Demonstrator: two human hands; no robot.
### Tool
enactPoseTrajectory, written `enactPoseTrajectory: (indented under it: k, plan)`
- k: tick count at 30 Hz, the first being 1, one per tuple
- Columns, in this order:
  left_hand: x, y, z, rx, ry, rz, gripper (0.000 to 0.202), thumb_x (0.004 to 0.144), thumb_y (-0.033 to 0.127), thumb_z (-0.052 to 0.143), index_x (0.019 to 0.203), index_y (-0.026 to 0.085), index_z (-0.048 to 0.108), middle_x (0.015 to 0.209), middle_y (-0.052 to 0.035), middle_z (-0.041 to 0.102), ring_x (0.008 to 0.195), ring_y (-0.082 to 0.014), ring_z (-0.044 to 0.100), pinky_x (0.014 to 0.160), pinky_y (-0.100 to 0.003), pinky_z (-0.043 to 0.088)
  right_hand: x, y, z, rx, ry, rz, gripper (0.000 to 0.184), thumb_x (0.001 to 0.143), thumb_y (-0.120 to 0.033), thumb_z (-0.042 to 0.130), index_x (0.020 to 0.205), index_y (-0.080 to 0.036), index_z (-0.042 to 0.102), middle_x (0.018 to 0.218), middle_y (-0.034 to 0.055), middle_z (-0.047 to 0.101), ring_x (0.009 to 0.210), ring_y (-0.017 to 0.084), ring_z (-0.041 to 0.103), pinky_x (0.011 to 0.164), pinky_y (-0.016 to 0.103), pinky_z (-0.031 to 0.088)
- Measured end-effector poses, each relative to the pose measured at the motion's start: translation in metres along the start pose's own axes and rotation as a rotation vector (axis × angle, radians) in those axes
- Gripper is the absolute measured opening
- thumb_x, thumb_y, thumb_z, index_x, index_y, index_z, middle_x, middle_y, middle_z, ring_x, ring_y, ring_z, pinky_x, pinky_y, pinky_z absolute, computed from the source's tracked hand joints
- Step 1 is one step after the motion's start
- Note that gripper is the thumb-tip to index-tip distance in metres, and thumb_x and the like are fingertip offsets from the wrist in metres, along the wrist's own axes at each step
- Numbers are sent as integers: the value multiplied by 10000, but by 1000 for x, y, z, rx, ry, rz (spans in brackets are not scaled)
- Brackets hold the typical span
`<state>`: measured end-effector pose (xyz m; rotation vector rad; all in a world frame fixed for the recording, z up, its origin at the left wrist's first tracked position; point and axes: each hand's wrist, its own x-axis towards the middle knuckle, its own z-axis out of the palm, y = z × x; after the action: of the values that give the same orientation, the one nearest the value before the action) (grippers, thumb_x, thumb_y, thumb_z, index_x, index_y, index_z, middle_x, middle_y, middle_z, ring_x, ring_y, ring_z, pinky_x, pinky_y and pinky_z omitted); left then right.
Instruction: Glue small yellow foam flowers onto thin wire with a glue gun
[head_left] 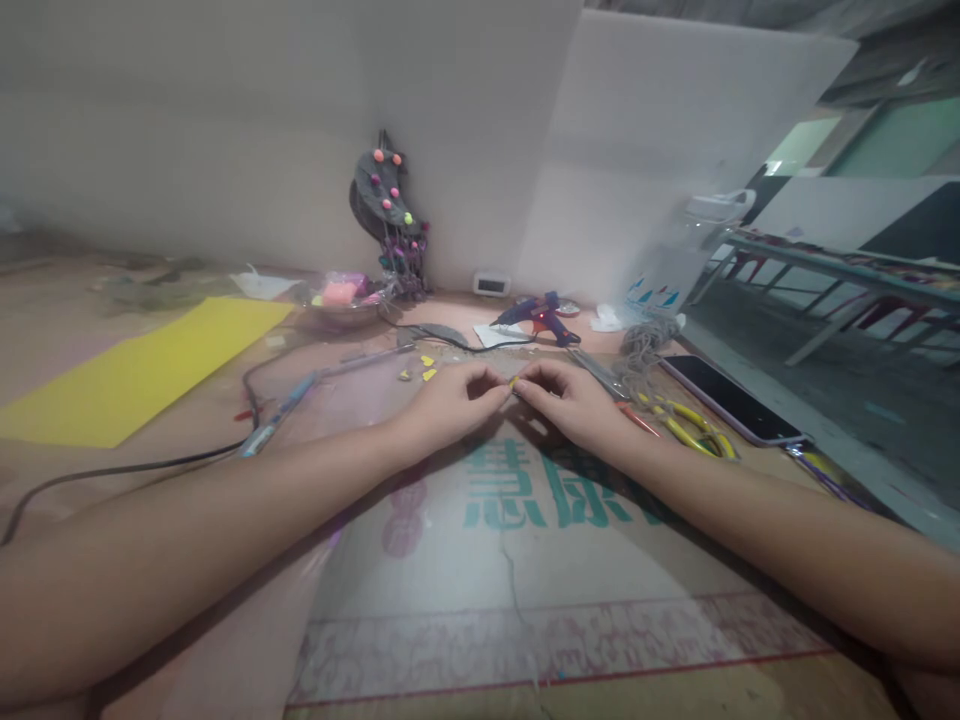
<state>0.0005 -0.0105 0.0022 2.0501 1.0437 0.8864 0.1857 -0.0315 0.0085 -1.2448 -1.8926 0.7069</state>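
Both hands meet over the middle of the table, fingertips pinched together. Between them is a small yellow piece, too small to make out fully. My left hand grips it from the left side, with fingers curled. From the other side my right hand pinches the same piece. Just left of the left hand lie several small yellow scraps. Behind the hands a blue glue gun with a red light rests by a white paper.
Scissors with yellow handles, grey yarn and a phone lie at right. A yellow sheet, a blue pen and a black cord lie left. A moon-shaped decoration leans against the back panel.
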Motion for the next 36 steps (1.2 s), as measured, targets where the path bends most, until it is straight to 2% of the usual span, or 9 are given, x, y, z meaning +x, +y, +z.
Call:
enactPoseTrajectory:
  k: [5, 10, 16, 22, 36]
  plan:
    - [0, 2, -1, -12, 28, -3, 246, 855, 378, 538, 832, 157, 642, 835, -31, 690, 763, -170, 606, 688, -281, 435, -1, 0, -2, 1, 2, -27, 312, 901, -468, 507, 792, -186, 583, 603, -31, 524, 550, 121, 481, 538, 249, 373]
    - [-1, 0, 0, 2, 18, 16, 243, 858, 374, 537, 848, 160, 651, 845, -29, 691, 783, -173, 612, 701, -283, 442, 1, 1, -1, -11, -1, -49, 250, 864, -415, 562, 821, -173, 613, 688, -11, 586, 599, 120, 514, 571, 247, 406]
    - [-1, 0, 0, 18, 2, 33, 228, 855, 356, 533, 842, 161, 649, 847, -32, 699, 795, -178, 619, 714, -286, 449, 1, 0, 0, -24, 2, -23, 228, 846, -393, 577, 810, -170, 611, 697, -5, 609, 582, 118, 528, 560, 247, 411]
    - [-1, 0, 0, 15, 1, 31, 243, 859, 369, 538, 855, 156, 655, 849, -31, 695, 794, -175, 617, 711, -286, 443, 0, 0, -2, -63, 16, -29, 245, 857, -404, 570, 796, -170, 614, 682, -4, 604, 592, 124, 528, 570, 255, 412]
    - [0, -3, 0, -3, 4, 52, 250, 873, 378, 538, 870, 164, 666, 857, -30, 701, 791, -170, 621, 715, -282, 458, 1, 2, -1, 14, 27, -21, 292, 862, -462, 549, 795, -180, 590, 632, -20, 562, 555, 125, 507, 553, 259, 399]
